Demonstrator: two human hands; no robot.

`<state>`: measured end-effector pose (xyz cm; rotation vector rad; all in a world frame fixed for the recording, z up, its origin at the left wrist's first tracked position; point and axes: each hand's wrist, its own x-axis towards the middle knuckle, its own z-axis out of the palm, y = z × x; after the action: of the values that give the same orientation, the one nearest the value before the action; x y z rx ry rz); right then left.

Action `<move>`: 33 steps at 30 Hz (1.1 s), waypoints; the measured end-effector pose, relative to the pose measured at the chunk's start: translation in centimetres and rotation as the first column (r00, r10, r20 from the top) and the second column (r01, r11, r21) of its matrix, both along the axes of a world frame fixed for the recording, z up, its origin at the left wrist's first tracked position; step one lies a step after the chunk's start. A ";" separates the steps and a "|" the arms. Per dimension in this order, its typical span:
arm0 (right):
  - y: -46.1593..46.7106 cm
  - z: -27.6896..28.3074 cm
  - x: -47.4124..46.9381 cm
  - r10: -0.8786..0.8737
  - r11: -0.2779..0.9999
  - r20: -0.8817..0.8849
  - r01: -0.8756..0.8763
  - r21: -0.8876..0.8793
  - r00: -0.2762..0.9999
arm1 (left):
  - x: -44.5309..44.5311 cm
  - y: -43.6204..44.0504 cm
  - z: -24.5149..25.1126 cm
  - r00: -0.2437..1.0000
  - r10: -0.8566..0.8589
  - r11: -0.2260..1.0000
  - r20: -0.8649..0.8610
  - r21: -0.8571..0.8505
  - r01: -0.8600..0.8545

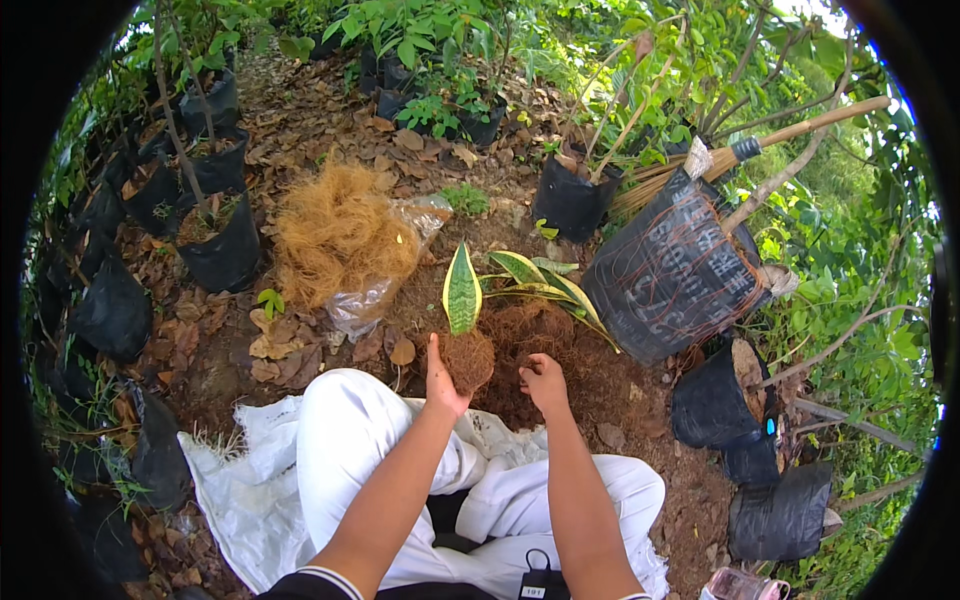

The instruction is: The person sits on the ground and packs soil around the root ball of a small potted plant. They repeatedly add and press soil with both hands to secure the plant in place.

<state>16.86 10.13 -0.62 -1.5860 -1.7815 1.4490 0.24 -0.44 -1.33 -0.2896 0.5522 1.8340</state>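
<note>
My left hand (445, 382) holds a round root ball wrapped in brown coir fibre (469, 361), from which a single upright snake plant leaf (461, 291) with yellow edges rises. To its right my right hand (543, 379) hovers at a pile of dark brown fibre and soil (525, 337), fingers curled; whether strands are between the fingertips is hard to tell. More variegated snake plant leaves (551, 285) lie behind that pile. Beyond my left knee a heap of loose golden coir fibre (341, 232) rests partly on a clear plastic bag (364, 304).
Black nursery bags with saplings (219, 251) line the left side. On the right stand a large black bag wound with orange string (671, 266), a stick broom (817, 120) and more planted bags (716, 397). A white woven sack (247, 480) lies under my legs; a pink-tinted bottle (742, 585) is at lower right.
</note>
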 end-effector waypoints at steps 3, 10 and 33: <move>-0.1 -0.8 0.2 0.102 0.957 0.450 -0.211 0.199 0.887 | -0.1 0.1 -0.1 1.000 0.000 1.000 0.007 0.001 0.000; -0.7 0.9 -0.1 0.066 0.940 0.524 -0.230 0.254 0.849 | 0.0 0.1 -0.2 1.000 0.014 1.000 -0.010 0.010 -0.014; -3.5 -2.2 -1.7 0.169 0.816 0.662 -0.481 0.322 0.730 | 0.3 -0.4 0.7 0.999 -0.021 0.998 0.027 0.058 0.019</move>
<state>15.20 6.62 -2.85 -1.6006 -2.6584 0.4977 0.56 -0.81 -0.59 -0.2690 0.4811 1.8209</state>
